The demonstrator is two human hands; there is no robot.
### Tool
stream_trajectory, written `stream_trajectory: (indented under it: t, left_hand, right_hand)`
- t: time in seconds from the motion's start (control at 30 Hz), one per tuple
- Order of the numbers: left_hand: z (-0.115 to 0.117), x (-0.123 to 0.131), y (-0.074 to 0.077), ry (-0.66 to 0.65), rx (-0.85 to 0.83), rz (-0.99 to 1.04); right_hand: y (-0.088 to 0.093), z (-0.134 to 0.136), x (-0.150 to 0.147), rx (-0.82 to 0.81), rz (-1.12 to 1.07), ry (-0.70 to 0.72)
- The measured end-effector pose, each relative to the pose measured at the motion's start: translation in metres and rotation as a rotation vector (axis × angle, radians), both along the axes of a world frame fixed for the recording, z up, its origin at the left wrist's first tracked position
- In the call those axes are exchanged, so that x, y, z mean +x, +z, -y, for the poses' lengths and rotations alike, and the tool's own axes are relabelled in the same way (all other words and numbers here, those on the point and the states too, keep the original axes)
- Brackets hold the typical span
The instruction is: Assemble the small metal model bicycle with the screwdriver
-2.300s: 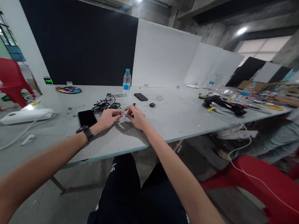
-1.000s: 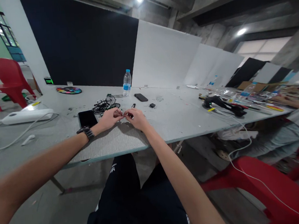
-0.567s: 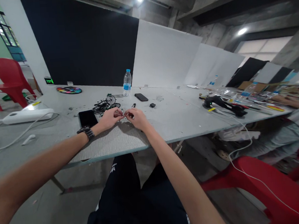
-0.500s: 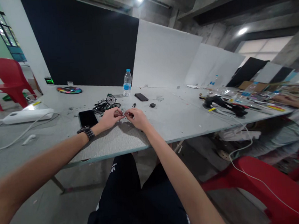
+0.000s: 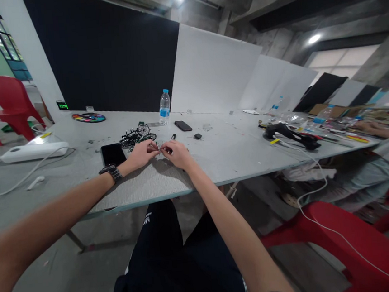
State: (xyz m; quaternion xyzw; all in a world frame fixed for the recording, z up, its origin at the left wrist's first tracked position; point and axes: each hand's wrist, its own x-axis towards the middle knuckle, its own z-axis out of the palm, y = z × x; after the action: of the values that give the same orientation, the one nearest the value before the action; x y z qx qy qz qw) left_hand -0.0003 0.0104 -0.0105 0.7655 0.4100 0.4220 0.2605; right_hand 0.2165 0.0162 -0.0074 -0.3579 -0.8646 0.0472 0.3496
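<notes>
My left hand [image 5: 144, 153], with a dark watch [image 5: 111, 172] on its wrist, is closed in a pinch above the table. Facing it, my right hand [image 5: 176, 153] pinches too, and the fingertips of both almost meet. What sits between the fingertips is too small to name. Just beyond my left hand lies a black miniature bicycle [image 5: 135, 136] with spoked wheels. A black phone [image 5: 112, 154] rests flat beside my left wrist. A small dark piece [image 5: 173, 137] lies behind my right hand, and a small black block [image 5: 198, 136] is to its right.
A water bottle [image 5: 164, 107] stands upright at the back, near a second dark phone [image 5: 183, 126]. On the left are a white power strip [image 5: 35, 152], an earbud [image 5: 35, 182] and a paint palette [image 5: 89, 117]. Tools and a co-worker's arm [image 5: 377, 129] occupy the right.
Both hands keep their pinch at nearly the same spot, with the fingertips slightly closer together. The whole view has shifted a little.
</notes>
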Motion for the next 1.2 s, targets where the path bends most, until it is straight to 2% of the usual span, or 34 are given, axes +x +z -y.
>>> stream_trajectory:
  t: [0.73, 1.2]
  left_hand:
    - [-0.0024, -0.0022, 0.0001, -0.02, -0.038, -0.005]
    - [0.0008, -0.0011, 0.0027, -0.005, -0.046, -0.026]
  right_hand:
    - [-0.0009, -0.0004, -0.0002, -0.017, -0.035, 0.065]
    - [0.0012, 0.001, 0.0001, -0.071, -0.008, 0.025]
